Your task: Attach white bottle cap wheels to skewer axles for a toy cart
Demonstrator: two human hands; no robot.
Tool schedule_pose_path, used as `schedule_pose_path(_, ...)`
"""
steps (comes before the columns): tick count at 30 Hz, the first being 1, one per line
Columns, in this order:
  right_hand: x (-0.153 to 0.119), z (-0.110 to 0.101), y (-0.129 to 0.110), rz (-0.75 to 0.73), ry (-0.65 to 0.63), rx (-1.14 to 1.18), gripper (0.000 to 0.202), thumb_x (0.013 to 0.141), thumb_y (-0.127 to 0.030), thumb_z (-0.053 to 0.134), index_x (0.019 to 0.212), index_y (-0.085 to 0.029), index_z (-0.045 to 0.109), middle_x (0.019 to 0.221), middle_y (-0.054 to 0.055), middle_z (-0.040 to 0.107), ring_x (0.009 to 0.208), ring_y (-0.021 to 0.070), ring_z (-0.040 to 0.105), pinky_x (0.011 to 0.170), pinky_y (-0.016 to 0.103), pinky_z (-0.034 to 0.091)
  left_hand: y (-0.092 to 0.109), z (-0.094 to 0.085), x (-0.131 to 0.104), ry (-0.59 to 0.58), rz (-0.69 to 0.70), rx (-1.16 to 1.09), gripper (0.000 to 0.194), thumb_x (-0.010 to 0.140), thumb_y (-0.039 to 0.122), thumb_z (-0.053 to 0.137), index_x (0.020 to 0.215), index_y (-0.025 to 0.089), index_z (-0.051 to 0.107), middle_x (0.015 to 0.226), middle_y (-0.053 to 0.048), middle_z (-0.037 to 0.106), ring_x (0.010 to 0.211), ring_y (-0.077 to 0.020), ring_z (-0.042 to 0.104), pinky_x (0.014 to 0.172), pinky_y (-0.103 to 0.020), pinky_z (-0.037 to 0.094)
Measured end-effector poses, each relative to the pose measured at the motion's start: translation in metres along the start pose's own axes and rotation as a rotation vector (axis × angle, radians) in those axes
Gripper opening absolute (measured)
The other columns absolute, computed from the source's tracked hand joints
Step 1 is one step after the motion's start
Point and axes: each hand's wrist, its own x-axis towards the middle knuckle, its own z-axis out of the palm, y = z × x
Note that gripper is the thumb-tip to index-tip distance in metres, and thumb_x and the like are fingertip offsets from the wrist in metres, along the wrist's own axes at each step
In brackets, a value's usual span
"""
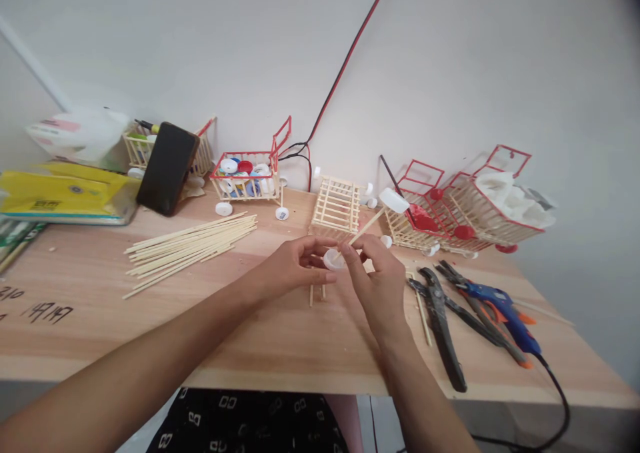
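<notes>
A white cap (pixel 332 259) is pinched in the left hand (pixel 295 266) above the table (pixel 280 333), while the stick (pixel 367 228), capped at its far end, is gripped by the right hand (pixel 377 276). The stick is best kept square to the cap and pressed in centrally.

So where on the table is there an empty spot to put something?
Bare wood runs along the table's near edge, in front of the skewers and left of the pliers. It is crowded along the wall with little carts and right by the glue gun.
</notes>
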Motion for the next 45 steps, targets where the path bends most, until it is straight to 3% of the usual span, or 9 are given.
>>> schedule_pose_path(6, -0.001, 0.002, 0.002, -0.043, -0.032, 0.012, 0.017, 0.091, -0.027, 0.053, 0.075, -0.021, 0.056, 0.078, 0.002, 0.06, 0.077, 0.0168, 0.055, 0.069, 0.029, 0.041, 0.009, 0.008, -0.003, 0.107, 0.112, 0.337, 0.046, 0.068, 0.023, 0.075, 0.112, 0.017, 0.062, 0.108, -0.007, 0.066, 0.091, -0.0189, 0.06, 0.08, -0.03, 0.047)
schedule_pose_path(12, -0.001, 0.005, 0.004, -0.085, -0.023, 0.006, 0.019, 0.09, -0.029, 0.053, 0.073, -0.022, 0.055, 0.076, 0.002, 0.061, 0.077, 0.0176, 0.056, 0.068, 0.03, 0.042, 0.013, 0.01, -0.007, 0.197, 0.161, 0.485, 0.034, 0.071, 0.022, 0.071, 0.104, 0.021, 0.068, 0.096, -0.002, 0.07, 0.084, -0.018, 0.06, 0.076, -0.028, 0.046)
schedule_pose_path(28, -0.001, 0.005, 0.004, -0.092, -0.025, 0.012, 0.015, 0.09, -0.026, 0.055, 0.076, -0.022, 0.057, 0.078, 0.003, 0.062, 0.077, 0.0175, 0.056, 0.069, 0.031, 0.043, 0.011, 0.01, -0.006, 0.183, 0.149, 0.452, 0.033, 0.072, 0.02, 0.07, 0.105, 0.023, 0.07, 0.093, 0.0, 0.071, 0.077, -0.0156, 0.06, 0.072, -0.026, 0.046)
schedule_pose_path(45, -0.002, 0.005, 0.005, -0.069, -0.006, 0.034, 0.013, 0.09, -0.025, 0.055, 0.079, -0.021, 0.061, 0.084, 0.003, 0.065, 0.083, 0.0179, 0.059, 0.072, 0.031, 0.045, 0.01, 0.008, -0.006, 0.167, 0.177, 0.504, 0.049, 0.068, 0.021, 0.075, 0.114, 0.019, 0.06, 0.113, -0.005, 0.065, 0.1, -0.0188, 0.06, 0.08, -0.03, 0.05)
